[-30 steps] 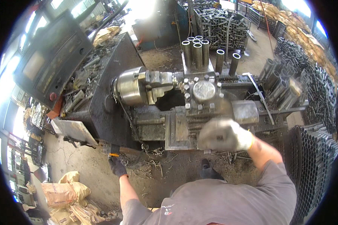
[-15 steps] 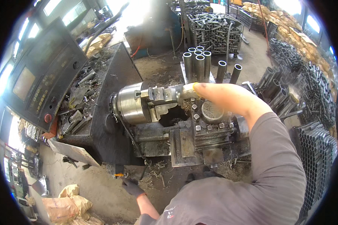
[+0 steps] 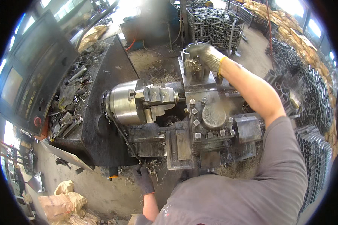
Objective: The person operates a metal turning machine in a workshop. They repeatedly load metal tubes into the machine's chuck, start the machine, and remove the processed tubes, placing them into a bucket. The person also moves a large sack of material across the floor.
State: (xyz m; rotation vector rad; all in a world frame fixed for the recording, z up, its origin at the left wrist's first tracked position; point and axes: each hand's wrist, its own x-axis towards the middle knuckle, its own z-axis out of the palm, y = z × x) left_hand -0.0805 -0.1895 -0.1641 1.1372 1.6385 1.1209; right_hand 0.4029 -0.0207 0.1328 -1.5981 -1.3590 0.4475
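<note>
My right hand (image 3: 211, 59), in a pale knitted glove, is at the group of upright steel tubes (image 3: 193, 71) behind the lathe. It covers several of their tops, and its fingers are blurred, so any grip is hidden. Low at the front, my left hand (image 3: 143, 181) wears a dark glove; its fingers are apart, just below the end of a thin lever (image 3: 128, 140). Between the hands lies the lathe's chuck (image 3: 127, 103), its stepped jaws (image 3: 157, 95) pointing right. The square tool post (image 3: 213, 116) with its bolts stands right of the jaws.
A control panel (image 3: 30, 86) rises at left beside a dark headstock housing (image 3: 105, 90) littered with metal scraps. More tubes (image 3: 281, 93) lean at right, above stacked tubes (image 3: 315, 153). A wire-mesh bin (image 3: 214, 30) of metal parts stands behind; sacks (image 3: 60, 204) lie at lower left.
My right hand has moved from beside the chuck jaws back to the upright tubes. My left hand has shifted right and up, away from the orange-marked handle towards the thin lever.
</note>
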